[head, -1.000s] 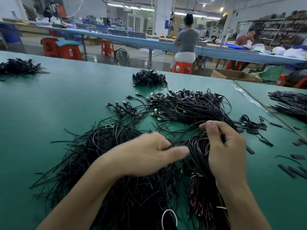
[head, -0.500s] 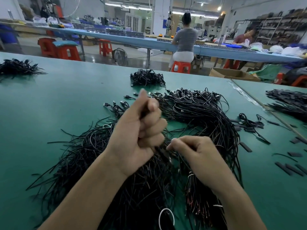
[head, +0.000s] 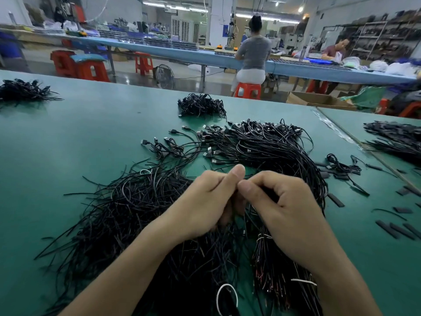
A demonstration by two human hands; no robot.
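- Head view: your left hand (head: 205,201) and right hand (head: 289,213) meet thumb to thumb over the near middle of the green table (head: 68,144), both curled, pinching thin black cables (head: 262,151).
- The cables lie heaped under your hands, long axes running from the near edge toward the far edge, plugs pointing away.
- They are slim, round and glossy, with metal-tipped plugs.

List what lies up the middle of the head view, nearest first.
White wire loop → left hand and right hand side by side, pinching thin black cables → black USB-plug cable spread → small black cable heap → red plastic stool.
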